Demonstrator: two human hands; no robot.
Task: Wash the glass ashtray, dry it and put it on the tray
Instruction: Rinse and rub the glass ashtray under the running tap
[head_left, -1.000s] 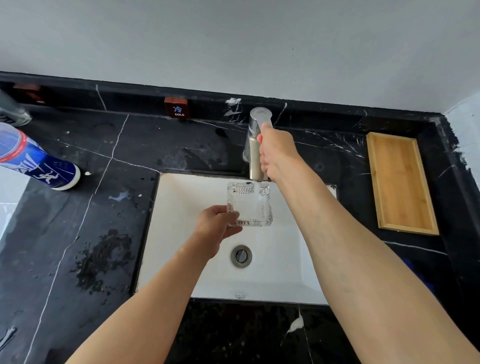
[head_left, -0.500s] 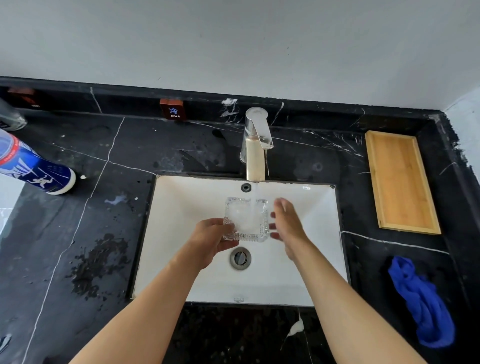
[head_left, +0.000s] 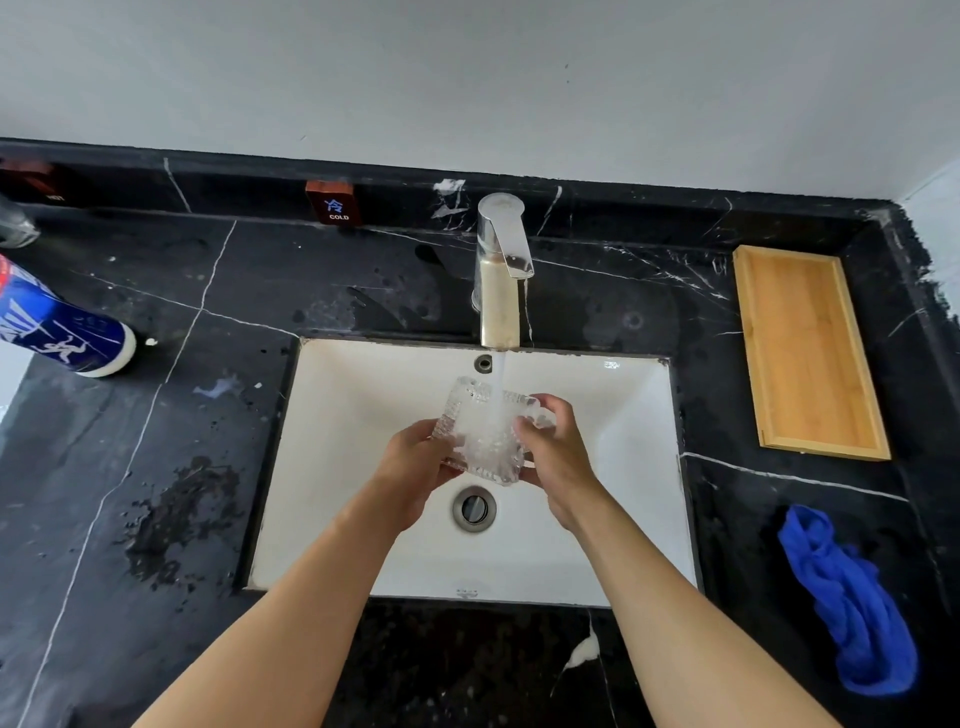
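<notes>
head view: the glass ashtray (head_left: 480, 436) is held over the middle of the white sink (head_left: 623, 519), just above the drain (head_left: 473, 508), with the stream from the tap (head_left: 500, 270) falling into its bowl and frothing there. it is gripped on two sides: the left hand (head_left: 415, 467) is closed on its edge at 9 o'clock, thumb on the rim, and the right hand (head_left: 556, 457) is closed on its edge at 3 o'clock, fingers curled over the far corner. the ashtray is tilted slightly toward the person.

on the black counter (head_left: 208, 467), the wooden tray (head_left: 808, 353) lies at 2 o'clock from the sink, well apart from the ashtray. a crumpled blue cloth (head_left: 852, 597) lies at 4 o'clock. a blue bottle (head_left: 57, 327) stands at 10 o'clock.

the washing step is judged to be under way; drying and placing are not yet done. a slip is the likely trouble: wet glass held by its edges could be lost under the push of the water and chipped against the sink. water could also be splashed onto the counter if the bowl is tipped further.
</notes>
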